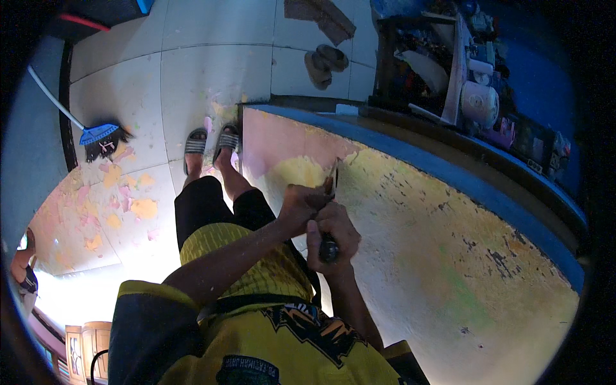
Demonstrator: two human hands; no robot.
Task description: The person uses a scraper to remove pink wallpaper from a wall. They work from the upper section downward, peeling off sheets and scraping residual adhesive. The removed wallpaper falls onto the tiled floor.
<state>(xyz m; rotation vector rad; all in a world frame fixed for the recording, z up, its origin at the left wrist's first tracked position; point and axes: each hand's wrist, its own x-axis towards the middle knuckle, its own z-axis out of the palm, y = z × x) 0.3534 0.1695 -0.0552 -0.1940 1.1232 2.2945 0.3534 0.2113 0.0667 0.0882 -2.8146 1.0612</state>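
Gripped the black-handled tool (328, 250) in the right hand (338, 230), with the left hand (300, 208) clenched around it nearer the blade (335, 173); hid its middle behind both hands. Held the tip at the edge of pink paint (289, 135) on the low wall (417, 256). Lost the cluttered shelf (458, 70) partly in shadow. Showed lettering on the yellow shirt (256, 337). Blocked some wall with the right forearm (355, 298). Left the blue broom (98, 134) near paint flakes (144, 207).

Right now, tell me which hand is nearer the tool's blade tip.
The left hand: it is up beside the blade, while the right hand is farther back, at the black handle.
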